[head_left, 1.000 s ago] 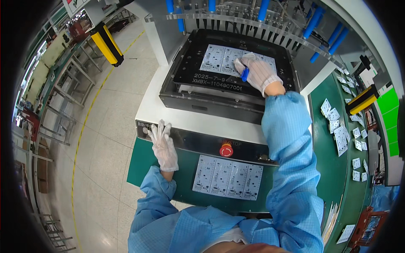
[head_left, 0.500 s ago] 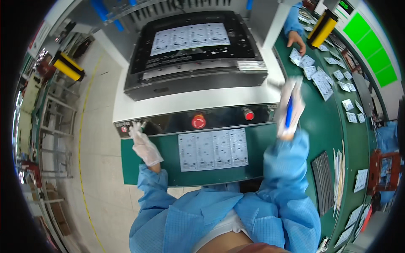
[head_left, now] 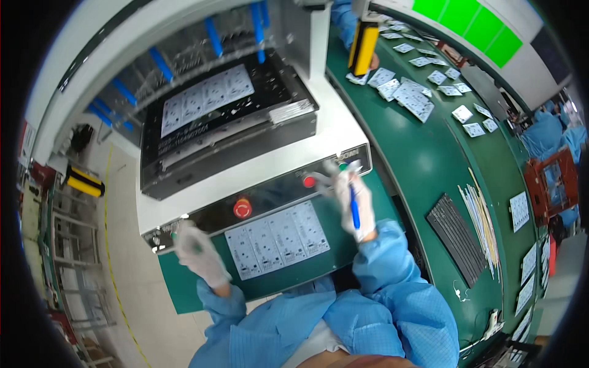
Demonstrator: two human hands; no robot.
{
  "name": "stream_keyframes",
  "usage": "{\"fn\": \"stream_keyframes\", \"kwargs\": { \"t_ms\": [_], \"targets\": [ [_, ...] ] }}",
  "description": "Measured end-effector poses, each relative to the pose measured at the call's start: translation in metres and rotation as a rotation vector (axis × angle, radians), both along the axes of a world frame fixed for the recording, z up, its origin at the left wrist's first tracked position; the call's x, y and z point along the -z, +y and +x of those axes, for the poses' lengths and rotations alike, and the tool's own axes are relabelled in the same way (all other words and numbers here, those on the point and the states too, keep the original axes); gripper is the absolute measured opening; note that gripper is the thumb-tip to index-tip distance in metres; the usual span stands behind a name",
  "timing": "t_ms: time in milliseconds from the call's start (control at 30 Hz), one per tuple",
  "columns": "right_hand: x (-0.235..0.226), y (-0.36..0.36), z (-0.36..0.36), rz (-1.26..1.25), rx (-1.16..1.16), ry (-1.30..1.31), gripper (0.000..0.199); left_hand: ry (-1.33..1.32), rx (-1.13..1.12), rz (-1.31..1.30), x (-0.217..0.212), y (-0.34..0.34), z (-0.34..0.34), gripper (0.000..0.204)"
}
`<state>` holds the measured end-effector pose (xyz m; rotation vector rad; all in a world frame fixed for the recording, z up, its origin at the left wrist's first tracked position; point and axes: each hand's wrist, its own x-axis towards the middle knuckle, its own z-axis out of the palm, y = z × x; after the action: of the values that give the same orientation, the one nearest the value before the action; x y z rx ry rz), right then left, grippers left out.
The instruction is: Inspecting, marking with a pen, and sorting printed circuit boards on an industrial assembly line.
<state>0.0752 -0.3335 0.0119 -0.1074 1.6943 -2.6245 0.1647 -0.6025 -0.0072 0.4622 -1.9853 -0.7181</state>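
My left hand (head_left: 197, 251), in a white glove, rests on the left end of the machine's dark control strip (head_left: 270, 199), over a small green button. My right hand (head_left: 353, 199), also gloved, holds a blue pen (head_left: 354, 207) and presses its fingertips at the right end of that strip, beside a small red button (head_left: 308, 181). A white panel of circuit boards (head_left: 277, 238) lies on the green ledge between my hands. A round red stop button (head_left: 242, 208) sits on the strip above it. Another white panel (head_left: 205, 99) lies in the black fixture (head_left: 227, 132) inside the machine.
A curved green bench (head_left: 429, 159) to the right carries several small white boards (head_left: 408, 98), a black ribbed tray (head_left: 460, 239) and a stack of thin sheets (head_left: 481, 218). A yellow-black post (head_left: 362, 46) stands at the machine's corner. Another person's blue sleeve (head_left: 343, 15) is behind.
My right hand came back from the fixture to the right end of the control strip, pen still in it. My left hand shifted onto the strip's left end. The view swung right.
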Motion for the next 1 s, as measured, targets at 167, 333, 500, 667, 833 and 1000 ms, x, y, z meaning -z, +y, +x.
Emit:
{"fn": "stream_keyframes", "kwargs": {
  "t_ms": [167, 333, 500, 667, 833, 1000],
  "targets": [
    [0.012, -0.033, 0.032, -0.150, -0.462, 0.139, 0.052, -0.744, 0.943, -0.359, 0.010, 0.106, 0.006, 0.017],
    [0.026, -0.041, 0.047, -0.314, -0.302, 0.174, 0.039, -0.957, 1.425, 0.074, 0.006, 0.102, 0.014, 0.019],
    [0.035, -0.055, 0.057, 0.597, -0.222, 0.541, 0.039, -0.836, 1.010, 1.113, -0.037, 0.064, 0.065, 0.015],
    [0.078, -0.073, 0.082, 1.147, -0.344, 1.088, 0.044, 0.206, 0.556, 0.784, -0.045, 0.060, 0.092, 0.090],
    [0.098, -0.089, 0.100, 1.153, -0.271, 1.097, 0.036, 0.268, 0.144, 0.741, -0.008, 0.059, 0.111, 0.085],
    [0.055, -0.052, 0.071, 0.936, 0.035, 1.137, 0.034, 0.347, 0.286, 1.131, 0.030, 0.074, 0.104, 0.060]
  ]
}}
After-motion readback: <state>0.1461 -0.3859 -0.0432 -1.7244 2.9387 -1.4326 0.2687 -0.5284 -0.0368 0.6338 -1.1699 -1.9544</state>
